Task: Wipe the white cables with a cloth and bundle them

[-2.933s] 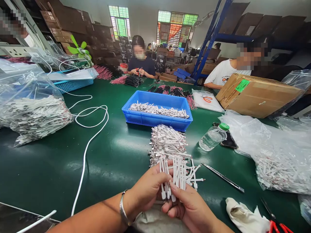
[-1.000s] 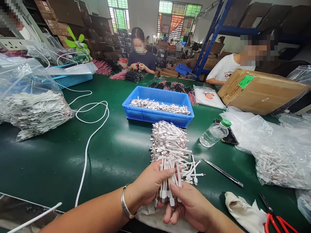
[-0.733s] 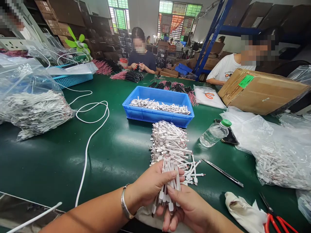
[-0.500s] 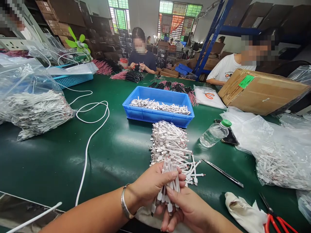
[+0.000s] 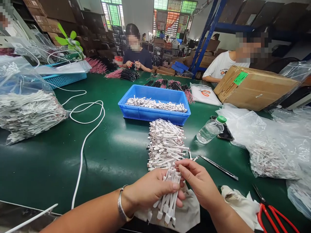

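Note:
A bundle of short white USB cables [image 5: 167,202] is gripped in my left hand [image 5: 155,187], thumb across the top, plugs fanning toward me. My right hand [image 5: 200,181] pinches with thumb and forefinger at the bundle's far end, where thin wire ends show; the exact wire is too small to make out. Just beyond lies a long pile of the same white cables [image 5: 166,142]. Behind it, a blue plastic bin [image 5: 155,115] holds more of them. Below my hands a beige cloth [image 5: 190,212] is spread at the table's edge.
To the right are a knife-like metal tool [image 5: 218,167], a water bottle [image 5: 211,130], a phone [image 5: 225,133], red-handled scissors [image 5: 269,210] and a bag of cables [image 5: 272,158]. A white cord [image 5: 85,145] and another filled bag [image 5: 31,110] lie left. Two people sit across the table.
My right hand has moved from under the bundle's plug ends up to its far wire ends and now pinches there. My left hand keeps its hold. The view has shifted slightly.

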Motion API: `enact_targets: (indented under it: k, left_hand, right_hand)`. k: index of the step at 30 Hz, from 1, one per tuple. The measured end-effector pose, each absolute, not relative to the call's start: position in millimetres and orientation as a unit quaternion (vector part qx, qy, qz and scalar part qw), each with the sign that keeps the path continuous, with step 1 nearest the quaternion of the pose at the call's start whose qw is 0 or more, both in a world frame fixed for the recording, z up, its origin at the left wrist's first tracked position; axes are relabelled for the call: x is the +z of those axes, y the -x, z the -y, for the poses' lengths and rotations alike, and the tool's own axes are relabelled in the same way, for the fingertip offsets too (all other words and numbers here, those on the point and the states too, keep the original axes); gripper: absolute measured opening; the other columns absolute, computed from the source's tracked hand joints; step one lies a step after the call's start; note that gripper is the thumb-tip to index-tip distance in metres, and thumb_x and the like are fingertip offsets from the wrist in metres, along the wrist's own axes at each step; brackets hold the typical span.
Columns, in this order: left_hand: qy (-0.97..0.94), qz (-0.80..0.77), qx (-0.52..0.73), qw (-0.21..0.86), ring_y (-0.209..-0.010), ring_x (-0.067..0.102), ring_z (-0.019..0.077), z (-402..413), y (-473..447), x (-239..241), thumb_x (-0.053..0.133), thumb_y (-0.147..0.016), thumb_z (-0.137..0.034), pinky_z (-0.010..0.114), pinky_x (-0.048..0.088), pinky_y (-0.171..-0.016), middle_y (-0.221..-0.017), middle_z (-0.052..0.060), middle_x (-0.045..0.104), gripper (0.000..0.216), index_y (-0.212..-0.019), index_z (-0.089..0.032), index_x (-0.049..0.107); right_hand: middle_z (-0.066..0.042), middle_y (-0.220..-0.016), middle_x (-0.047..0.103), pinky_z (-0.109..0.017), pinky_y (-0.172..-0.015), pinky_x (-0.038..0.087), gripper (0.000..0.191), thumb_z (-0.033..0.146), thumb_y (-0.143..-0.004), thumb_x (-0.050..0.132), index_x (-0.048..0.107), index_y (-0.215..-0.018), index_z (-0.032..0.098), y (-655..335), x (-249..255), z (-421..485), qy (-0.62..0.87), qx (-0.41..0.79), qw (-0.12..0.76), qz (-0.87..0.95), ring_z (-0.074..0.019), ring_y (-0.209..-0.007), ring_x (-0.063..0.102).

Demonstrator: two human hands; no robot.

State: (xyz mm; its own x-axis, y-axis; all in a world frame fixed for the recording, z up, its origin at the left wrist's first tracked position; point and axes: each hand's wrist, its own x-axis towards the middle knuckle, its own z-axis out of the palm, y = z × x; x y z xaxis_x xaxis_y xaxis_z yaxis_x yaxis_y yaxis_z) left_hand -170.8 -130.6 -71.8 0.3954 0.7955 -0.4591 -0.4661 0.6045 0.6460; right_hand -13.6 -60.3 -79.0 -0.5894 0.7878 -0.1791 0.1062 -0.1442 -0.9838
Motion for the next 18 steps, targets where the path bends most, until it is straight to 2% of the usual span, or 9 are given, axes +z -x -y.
enact_targets:
  k: [3, 5, 7, 10, 12, 15, 18]
  left_hand:
    - [-0.231, -0.408, 0.354, 0.809, -0.059, 0.062, 0.0133, 132.6, 170.1, -74.0, 0.077, -0.063, -0.038, 0.024, 0.049, -0.056, -0.073, 0.006, 0.067, 0.034, -0.081, -0.012, 0.066]
    - [-0.246, -0.426, 0.328, 0.807, -0.059, 0.061, 0.0138, 132.8, 170.0, -74.5, 0.078, -0.061, -0.040, 0.025, 0.048, -0.055, -0.073, 0.006, 0.066, 0.036, -0.082, -0.012, 0.066]
    - [-0.260, -0.436, 0.318, 0.800, -0.058, 0.060, 0.0136, 131.6, 170.1, -73.7, 0.077, -0.060, -0.040, 0.024, 0.047, -0.055, -0.071, 0.005, 0.066, 0.036, -0.080, -0.012, 0.066]
    - [-0.257, -0.429, 0.392, 0.772, -0.061, 0.061, 0.0134, 127.6, 171.4, -71.3, 0.076, -0.065, -0.038, 0.024, 0.047, -0.057, -0.073, 0.005, 0.066, 0.031, -0.079, -0.012, 0.065]
    - [-0.216, -0.422, 0.473, 0.742, -0.067, 0.063, 0.0148, 124.4, 173.6, -70.1, 0.075, -0.069, -0.033, 0.026, 0.050, -0.062, -0.079, 0.006, 0.068, 0.029, -0.086, -0.013, 0.064]
    - [-0.147, -0.421, 0.555, 0.703, -0.077, 0.066, 0.0175, 120.3, 178.4, -69.2, 0.074, -0.072, -0.024, 0.031, 0.053, -0.072, -0.091, 0.009, 0.069, 0.028, -0.095, -0.014, 0.060]
    - [-0.118, -0.425, 0.587, 0.678, -0.085, 0.066, 0.0194, 117.9, 182.4, -68.8, 0.071, -0.075, -0.018, 0.033, 0.054, -0.076, -0.095, 0.010, 0.068, 0.025, -0.096, -0.014, 0.057]
  right_hand:
    - [0.001, -0.072, 0.052, -0.022, -0.054, 0.042, 0.028, 0.043, -0.085, 0.058, 0.057, -0.074, 0.018, 16.3, -81.6, 62.5, 0.350, 0.682, 0.236, 0.597, -0.0107, -0.061, 0.047]
    - [-0.001, -0.078, 0.051, -0.021, -0.050, 0.042, 0.029, 0.044, -0.086, 0.055, 0.054, -0.074, 0.018, 15.9, -84.0, 63.7, 0.343, 0.673, 0.228, 0.615, -0.0121, -0.065, 0.047]
    - [-0.002, -0.081, 0.052, -0.023, -0.055, 0.044, 0.027, 0.043, -0.087, 0.052, 0.054, -0.076, 0.019, 14.6, -86.9, 64.6, 0.340, 0.629, 0.244, 0.655, -0.0136, -0.070, 0.048]
    - [-0.001, -0.081, 0.054, -0.025, -0.068, 0.043, 0.025, 0.041, -0.091, 0.048, 0.056, -0.082, 0.019, 12.3, -89.8, 64.3, 0.358, 0.549, 0.307, 0.690, -0.0136, -0.074, 0.050]
    - [0.000, -0.077, 0.054, -0.025, -0.066, 0.042, 0.027, 0.044, -0.092, 0.046, 0.055, -0.084, 0.020, 11.1, -90.1, 63.3, 0.385, 0.539, 0.319, 0.678, -0.0126, -0.070, 0.050]
    - [0.001, -0.071, 0.052, -0.023, -0.056, 0.039, 0.033, 0.050, -0.089, 0.047, 0.053, -0.079, 0.019, 11.9, -89.3, 63.3, 0.384, 0.595, 0.234, 0.666, -0.0120, -0.065, 0.048]
    - [0.001, -0.068, 0.052, -0.023, -0.054, 0.039, 0.034, 0.051, -0.084, 0.055, 0.052, -0.077, 0.018, 16.5, -89.4, 67.2, 0.340, 0.673, 0.146, 0.640, -0.0110, -0.061, 0.047]
